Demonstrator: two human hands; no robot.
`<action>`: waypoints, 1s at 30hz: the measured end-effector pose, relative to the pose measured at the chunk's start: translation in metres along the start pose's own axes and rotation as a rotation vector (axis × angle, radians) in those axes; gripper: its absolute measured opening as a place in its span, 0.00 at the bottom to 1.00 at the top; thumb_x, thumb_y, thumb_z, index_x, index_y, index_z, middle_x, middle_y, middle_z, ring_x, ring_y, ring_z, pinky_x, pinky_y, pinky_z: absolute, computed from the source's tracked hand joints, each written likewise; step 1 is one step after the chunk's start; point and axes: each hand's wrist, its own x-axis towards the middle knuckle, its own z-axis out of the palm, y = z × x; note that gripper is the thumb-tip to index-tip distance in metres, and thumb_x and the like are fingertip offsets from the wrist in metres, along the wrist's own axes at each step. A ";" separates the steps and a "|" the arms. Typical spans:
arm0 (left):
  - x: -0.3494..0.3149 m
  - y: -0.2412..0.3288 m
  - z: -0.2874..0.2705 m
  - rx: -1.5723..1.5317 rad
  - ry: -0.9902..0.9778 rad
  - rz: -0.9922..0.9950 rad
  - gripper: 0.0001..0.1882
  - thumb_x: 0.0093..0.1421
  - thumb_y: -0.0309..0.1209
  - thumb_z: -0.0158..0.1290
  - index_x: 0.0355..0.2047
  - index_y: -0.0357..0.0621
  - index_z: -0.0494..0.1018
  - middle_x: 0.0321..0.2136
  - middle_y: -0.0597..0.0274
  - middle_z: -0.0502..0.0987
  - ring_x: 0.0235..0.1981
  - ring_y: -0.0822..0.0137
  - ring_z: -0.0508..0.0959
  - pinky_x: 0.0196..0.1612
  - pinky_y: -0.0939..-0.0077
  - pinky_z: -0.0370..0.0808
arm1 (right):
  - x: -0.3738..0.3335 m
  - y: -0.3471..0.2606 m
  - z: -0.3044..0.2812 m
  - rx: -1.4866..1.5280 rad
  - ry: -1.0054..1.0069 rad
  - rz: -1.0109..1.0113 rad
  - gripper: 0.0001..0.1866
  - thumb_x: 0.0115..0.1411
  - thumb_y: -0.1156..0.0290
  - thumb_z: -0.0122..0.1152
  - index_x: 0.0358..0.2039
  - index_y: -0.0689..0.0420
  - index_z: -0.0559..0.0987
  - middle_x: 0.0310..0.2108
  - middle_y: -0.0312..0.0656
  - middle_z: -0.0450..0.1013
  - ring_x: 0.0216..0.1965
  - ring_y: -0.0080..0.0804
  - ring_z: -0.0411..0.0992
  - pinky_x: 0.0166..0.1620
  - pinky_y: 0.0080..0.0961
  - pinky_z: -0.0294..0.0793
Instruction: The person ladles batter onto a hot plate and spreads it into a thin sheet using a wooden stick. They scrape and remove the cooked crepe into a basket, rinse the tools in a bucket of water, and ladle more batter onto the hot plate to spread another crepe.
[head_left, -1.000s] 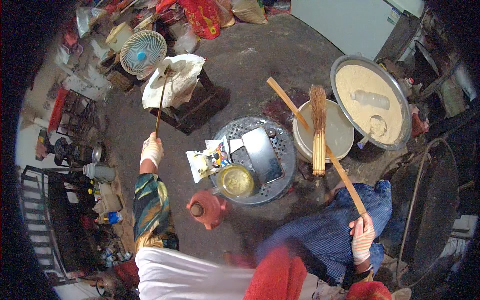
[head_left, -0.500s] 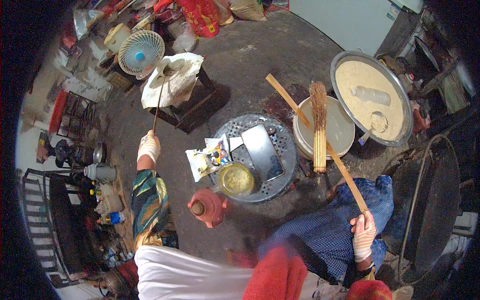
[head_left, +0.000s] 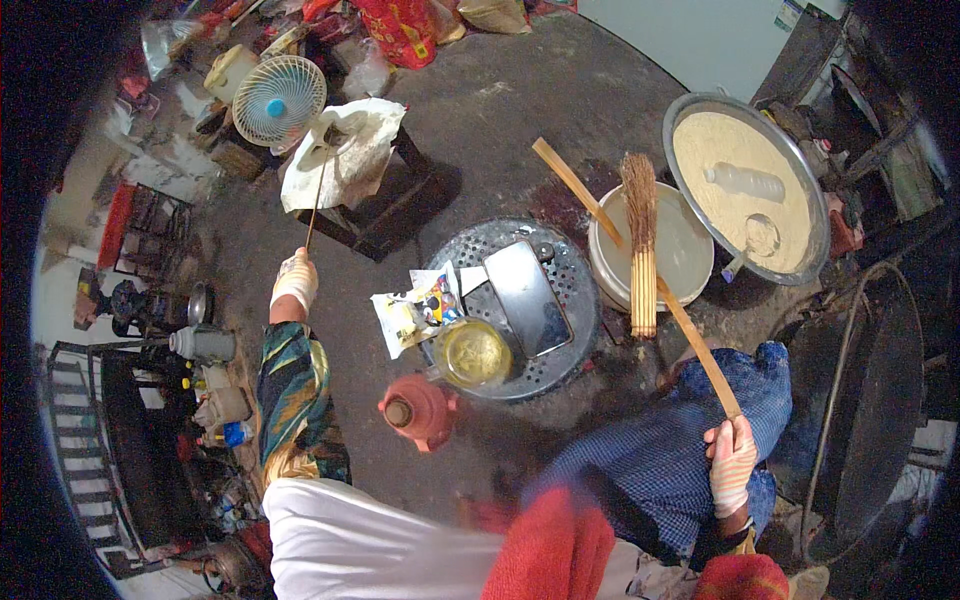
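Observation:
My left hand [head_left: 295, 283], in a pale glove, is closed around a thin dark stick [head_left: 316, 208]. The stick's far end lies against a crumpled white sheet [head_left: 372, 140], whose material I cannot tell, on a low dark stool [head_left: 388, 228]. In a striped glove, my right hand [head_left: 730, 468] grips the near end of a long flat wooden strip [head_left: 708, 362]. That strip slants across a whitish bucket [head_left: 706, 262] of cloudy liquid. A brush of bundled sticks [head_left: 642, 260] rests over the bucket and hides the strip's middle.
A perforated round metal stand [head_left: 572, 270] bears a phone [head_left: 528, 298], a packet [head_left: 402, 322] and a glass mug [head_left: 474, 356]. Beside it sits a red pot-like object [head_left: 420, 412]. A wide basin [head_left: 815, 250] holds pale powder. Far left stands a fan [head_left: 280, 100]; a dark round pan-like object [head_left: 868, 420] is right.
The whole view has shifted slightly. Both hands keep their grips, and the stick and strip stay in nearly the same places.

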 end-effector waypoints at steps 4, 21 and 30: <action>-0.018 0.005 -0.001 -0.001 -0.107 0.014 0.19 0.64 0.39 0.36 0.40 0.40 0.72 0.35 0.45 0.77 0.40 0.48 0.76 0.43 0.60 0.71 | 0.002 0.008 -0.006 -0.090 0.005 -0.025 0.07 0.64 0.70 0.44 0.34 0.57 0.70 0.19 0.34 0.70 0.15 0.15 0.61 0.17 0.16 0.61; -0.020 0.047 -0.051 -0.381 -0.267 -0.334 0.18 0.62 0.35 0.36 0.39 0.36 0.73 0.39 0.43 0.76 0.44 0.47 0.74 0.45 0.59 0.71 | -0.003 0.003 -0.005 0.005 -0.034 -0.044 0.10 0.64 0.69 0.44 0.41 0.59 0.72 0.20 0.32 0.69 0.17 0.14 0.62 0.20 0.15 0.62; -0.170 0.126 -0.172 -1.142 -0.350 0.211 0.16 0.64 0.40 0.46 0.43 0.41 0.68 0.25 0.61 0.75 0.21 0.76 0.75 0.22 0.82 0.72 | -0.019 -0.001 -0.031 0.208 -0.014 -0.112 0.14 0.64 0.65 0.46 0.41 0.61 0.74 0.22 0.36 0.72 0.20 0.19 0.68 0.24 0.16 0.69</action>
